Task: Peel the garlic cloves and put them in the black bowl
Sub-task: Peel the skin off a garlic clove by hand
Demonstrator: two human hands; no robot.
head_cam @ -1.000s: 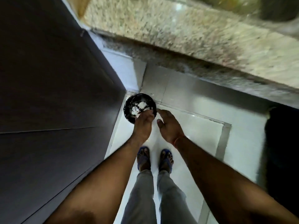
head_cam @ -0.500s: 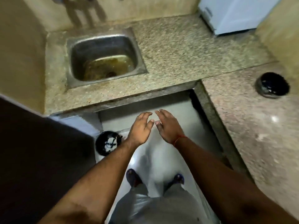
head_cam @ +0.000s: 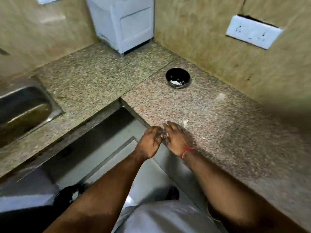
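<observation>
1. One L-shaped granite counter runs along two walls and meets in the corner.
2. One steel sink is set into the counter's left run; brownish water or staining shows at its bottom.
3. One white boxy appliance stands on the counter in the far corner.
4. One white socket plate is on the right wall.
5. Two hands: the left hand and right hand are side by side at the counter's inner edge, fingertips touching or nearly so. Fingers are loosely bent and blurred; I cannot tell whether they pinch anything. A red thread circles the right wrist.
6. Two black bowls. One black bowl sits on the right run of the counter, well apart from the hands, with a few pale pieces, likely garlic cloves, at its bottom. A second dark bowl lies on the floor by the left forearm; white scraps inside, too blurred to name.
7. One small pale scrap lies on the counter just beyond the right hand.
</observation>
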